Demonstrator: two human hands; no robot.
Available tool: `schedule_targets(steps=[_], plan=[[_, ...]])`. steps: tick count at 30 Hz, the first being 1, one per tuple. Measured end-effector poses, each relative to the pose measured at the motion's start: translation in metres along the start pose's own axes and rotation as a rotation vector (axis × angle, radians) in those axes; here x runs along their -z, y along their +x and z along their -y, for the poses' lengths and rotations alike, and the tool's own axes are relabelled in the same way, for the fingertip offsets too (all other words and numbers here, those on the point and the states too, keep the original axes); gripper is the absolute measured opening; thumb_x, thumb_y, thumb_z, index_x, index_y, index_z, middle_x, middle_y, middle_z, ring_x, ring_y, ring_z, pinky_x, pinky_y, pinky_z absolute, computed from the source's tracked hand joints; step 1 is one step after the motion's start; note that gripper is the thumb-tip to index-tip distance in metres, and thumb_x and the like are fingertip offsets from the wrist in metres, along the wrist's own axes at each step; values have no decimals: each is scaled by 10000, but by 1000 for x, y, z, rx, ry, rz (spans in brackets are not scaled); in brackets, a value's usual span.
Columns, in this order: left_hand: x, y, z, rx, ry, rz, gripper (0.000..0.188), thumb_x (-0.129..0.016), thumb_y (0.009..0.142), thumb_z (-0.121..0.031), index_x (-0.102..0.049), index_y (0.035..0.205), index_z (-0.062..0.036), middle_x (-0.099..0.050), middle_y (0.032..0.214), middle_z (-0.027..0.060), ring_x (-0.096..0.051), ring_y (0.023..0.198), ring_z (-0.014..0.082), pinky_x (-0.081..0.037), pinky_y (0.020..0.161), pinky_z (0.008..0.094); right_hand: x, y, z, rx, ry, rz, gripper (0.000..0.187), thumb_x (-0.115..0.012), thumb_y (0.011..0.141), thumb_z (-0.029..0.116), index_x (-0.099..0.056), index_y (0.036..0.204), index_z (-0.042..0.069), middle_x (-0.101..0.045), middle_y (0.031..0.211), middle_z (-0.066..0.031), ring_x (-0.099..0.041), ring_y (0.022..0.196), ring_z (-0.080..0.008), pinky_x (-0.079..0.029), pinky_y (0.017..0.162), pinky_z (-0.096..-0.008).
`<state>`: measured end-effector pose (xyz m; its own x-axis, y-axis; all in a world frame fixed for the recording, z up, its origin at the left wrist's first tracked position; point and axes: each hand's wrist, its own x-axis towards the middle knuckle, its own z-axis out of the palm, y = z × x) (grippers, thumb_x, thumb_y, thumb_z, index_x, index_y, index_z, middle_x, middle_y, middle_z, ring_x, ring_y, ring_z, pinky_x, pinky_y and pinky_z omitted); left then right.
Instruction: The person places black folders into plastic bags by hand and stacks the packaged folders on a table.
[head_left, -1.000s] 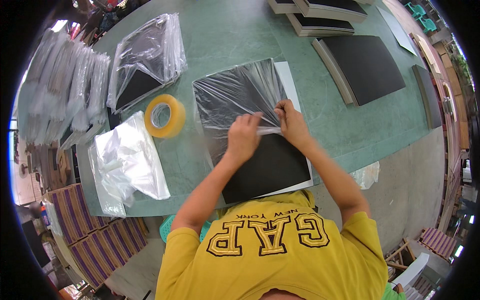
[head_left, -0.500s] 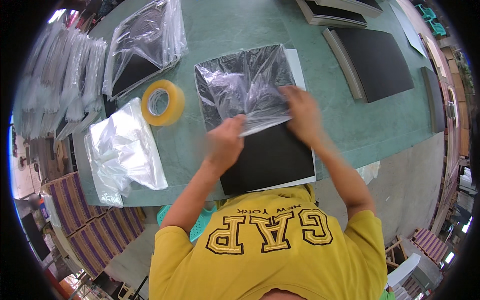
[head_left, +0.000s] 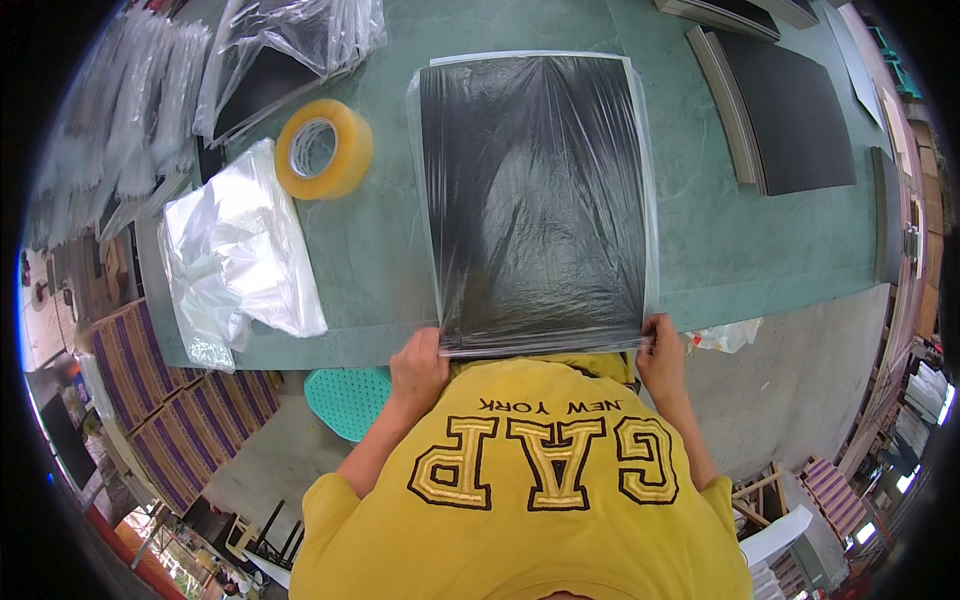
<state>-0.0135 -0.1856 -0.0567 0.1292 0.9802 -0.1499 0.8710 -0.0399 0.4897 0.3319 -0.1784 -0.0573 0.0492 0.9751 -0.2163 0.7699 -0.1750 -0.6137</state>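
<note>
A black rectangular board (head_left: 530, 190) lies at the table's near edge, covered by a clear plastic bag (head_left: 560, 290) that is drawn taut over it. A pale strip shows along the board's far and right sides. My left hand (head_left: 420, 368) pinches the bag's near left corner. At the near right corner my right hand (head_left: 661, 355) grips the same bag edge between closed fingers. Both hands are close to my body, just off the table's edge.
Left of the board are a roll of yellowish tape (head_left: 345, 150) and a stack of clear bags (head_left: 245, 260). Bagged dark boards (head_left: 265, 85) and many filled plastic sleeves (head_left: 120, 130) sit farther left. Black boards (head_left: 790, 120) are stacked at right. A turquoise stool (head_left: 345, 400) stands below the table.
Both hands have pulled the bag toward my body, from halfway along the board to its near end. The crumpled plastic is now stretched flat over the black surface.
</note>
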Motion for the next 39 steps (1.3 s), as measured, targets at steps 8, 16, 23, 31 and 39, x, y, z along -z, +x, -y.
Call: schedule_targets(steps=[8, 16, 23, 31, 39], plan=[[33, 0, -14, -224, 116, -200, 371, -604, 678, -109, -522, 1039, -84, -506, 997, 111, -502, 903, 282, -425, 753, 373, 20, -6, 10, -178, 305, 203, 112, -392, 724, -84, -465, 751, -2, -526, 638, -61, -541, 530, -118, -459, 503, -239], [51, 85, -51, -658, 94, -274, 537, -586, 668, -55, -472, 1189, -114, -462, 1171, 129, -471, 1028, 270, -379, 877, 367, 84, 20, 135, 112, 1138, 444, 182, -392, 684, -93, -546, 756, -26, -585, 670, -106, -596, 615, -167, -476, 561, -250], [168, 184, -34, 95, -821, -861, 301, -511, 831, -57, -482, 1123, 9, -541, 1076, 123, -532, 919, 223, -424, 802, 289, 63, 43, 155, 314, 788, 470, 97, -542, 765, 27, -598, 836, -8, -614, 749, -76, -575, 703, -127, -442, 648, -230], [193, 320, 143, 384, -1961, -791, 285, -461, 877, -144, -449, 1107, 23, -533, 1074, 127, -530, 974, 270, -430, 857, 438, 30, 61, 137, 79, 734, 459, 122, -556, 781, 59, -582, 890, 10, -619, 781, -65, -574, 707, -122, -447, 656, -244], [134, 357, 208, 402, -1992, -813, 309, -485, 854, -143, -438, 1116, 13, -525, 1090, 152, -524, 986, 296, -416, 887, 446, 22, 77, 129, 102, 421, 479, 155, -578, 771, 62, -576, 917, 11, -618, 790, -68, -574, 693, -129, -452, 621, -251]])
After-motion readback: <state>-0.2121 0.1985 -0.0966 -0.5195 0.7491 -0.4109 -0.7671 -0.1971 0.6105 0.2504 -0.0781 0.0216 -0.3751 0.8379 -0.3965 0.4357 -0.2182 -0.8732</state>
